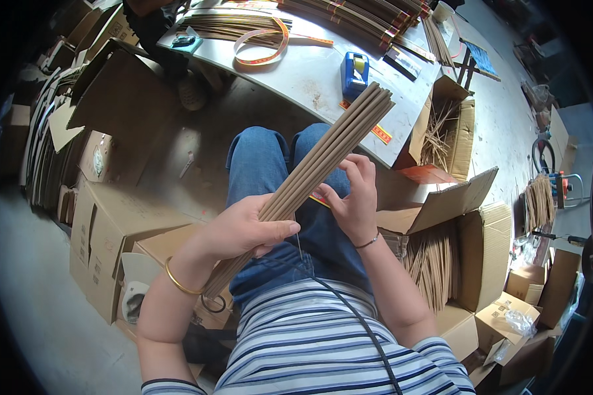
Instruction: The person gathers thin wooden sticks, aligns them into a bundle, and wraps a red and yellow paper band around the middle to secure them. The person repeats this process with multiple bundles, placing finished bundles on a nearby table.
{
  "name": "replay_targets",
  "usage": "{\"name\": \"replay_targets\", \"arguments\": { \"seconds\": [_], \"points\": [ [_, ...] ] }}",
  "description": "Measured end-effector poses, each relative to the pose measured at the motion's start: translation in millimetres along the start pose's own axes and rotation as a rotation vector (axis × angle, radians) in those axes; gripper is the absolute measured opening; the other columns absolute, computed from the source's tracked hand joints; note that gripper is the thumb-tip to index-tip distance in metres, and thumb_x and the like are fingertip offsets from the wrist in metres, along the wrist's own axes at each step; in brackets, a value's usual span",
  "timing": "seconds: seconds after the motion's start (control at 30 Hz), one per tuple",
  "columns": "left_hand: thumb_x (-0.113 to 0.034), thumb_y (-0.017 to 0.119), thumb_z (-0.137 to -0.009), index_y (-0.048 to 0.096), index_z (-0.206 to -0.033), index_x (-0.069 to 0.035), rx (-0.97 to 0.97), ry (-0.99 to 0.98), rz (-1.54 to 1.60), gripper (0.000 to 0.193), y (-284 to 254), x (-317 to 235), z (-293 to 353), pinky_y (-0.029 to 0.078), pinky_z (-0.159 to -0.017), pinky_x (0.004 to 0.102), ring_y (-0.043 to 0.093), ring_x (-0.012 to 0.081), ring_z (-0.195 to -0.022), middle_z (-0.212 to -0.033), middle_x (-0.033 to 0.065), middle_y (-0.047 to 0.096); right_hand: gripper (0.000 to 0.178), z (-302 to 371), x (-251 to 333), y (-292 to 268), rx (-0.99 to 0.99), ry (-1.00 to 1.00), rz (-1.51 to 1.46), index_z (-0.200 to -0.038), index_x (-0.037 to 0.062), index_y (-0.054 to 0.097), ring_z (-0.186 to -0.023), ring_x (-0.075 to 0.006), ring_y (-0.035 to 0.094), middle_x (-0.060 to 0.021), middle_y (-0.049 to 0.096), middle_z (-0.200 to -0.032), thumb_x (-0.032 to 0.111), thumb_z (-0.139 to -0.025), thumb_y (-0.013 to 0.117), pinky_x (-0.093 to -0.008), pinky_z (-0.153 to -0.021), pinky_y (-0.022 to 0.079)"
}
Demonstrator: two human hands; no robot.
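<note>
Left hand: clenched around the middle of the sticks
Right hand: fingers pinching the bundle's underside, by a red-yellow band
Sticks: brown bundle, slanting over the lap, top end above the table edge
Nearby: blue tape dispenser on table; open box of sticks at right

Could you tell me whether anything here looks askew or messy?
Thin brown sticks lie criss-crossed in the open cardboard box beside the grey table, unlike the neat bundle of long brown sticks in both hands.
</note>
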State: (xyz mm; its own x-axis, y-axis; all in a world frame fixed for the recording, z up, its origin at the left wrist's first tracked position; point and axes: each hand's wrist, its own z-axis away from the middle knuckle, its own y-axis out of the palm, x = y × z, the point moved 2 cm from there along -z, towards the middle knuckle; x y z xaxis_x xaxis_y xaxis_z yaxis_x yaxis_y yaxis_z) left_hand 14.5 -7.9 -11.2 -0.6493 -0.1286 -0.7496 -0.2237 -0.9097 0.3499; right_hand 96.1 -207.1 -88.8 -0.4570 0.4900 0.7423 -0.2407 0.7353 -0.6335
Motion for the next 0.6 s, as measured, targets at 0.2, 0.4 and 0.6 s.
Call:
{"name": "replay_targets", "arguments": {
  "seconds": [0.2,0.4,0.6],
  "points": [
    [-0.018,0.066,-0.090,0.054,-0.083,-0.005,0.140,-0.081,-0.003,0.019,14,2,-15,0.040,-0.048,0.0217,0.047,0.0060,-0.051,-0.062,-0.0016,0.050,0.058,-20,57,11,0.245,0.073,-1.727,-0.123,0.0048,0.048,-0.118,-0.0257,0.057,-0.0114,0.060,-0.110,0.047,-0.088,0.068,-0.0383,-0.103,0.045],
    [-0.018,0.068,-0.079,0.056,-0.090,-0.003,-0.127,-0.037,-0.428,0.022,29,3,-23,0.050,-0.055,0.0315,0.064,0.0177,-0.057,-0.064,0.0084,0.062,0.022,-17,66,4,-0.043,0.362,-1.861,-0.080,0.0153,0.045,-0.046,-0.0061,0.041,0.0052,0.038,-0.054,0.022,-0.101,0.049,-0.0225,-0.048,0.038],
    [-0.030,0.074,-0.081,0.055,-0.096,-0.002,-0.254,0.240,-0.889,0.037,19,23,-16,0.054,-0.062,0.0394,0.068,0.0305,-0.065,-0.072,0.0163,0.067,0.028,-14,58,3,-0.156,0.318,-1.869,-0.072,0.0159,0.045,-0.045,-0.0090,0.042,0.0040,0.039,-0.053,0.018,-0.099,0.051,-0.0258,-0.048,0.039]
  ]
}}
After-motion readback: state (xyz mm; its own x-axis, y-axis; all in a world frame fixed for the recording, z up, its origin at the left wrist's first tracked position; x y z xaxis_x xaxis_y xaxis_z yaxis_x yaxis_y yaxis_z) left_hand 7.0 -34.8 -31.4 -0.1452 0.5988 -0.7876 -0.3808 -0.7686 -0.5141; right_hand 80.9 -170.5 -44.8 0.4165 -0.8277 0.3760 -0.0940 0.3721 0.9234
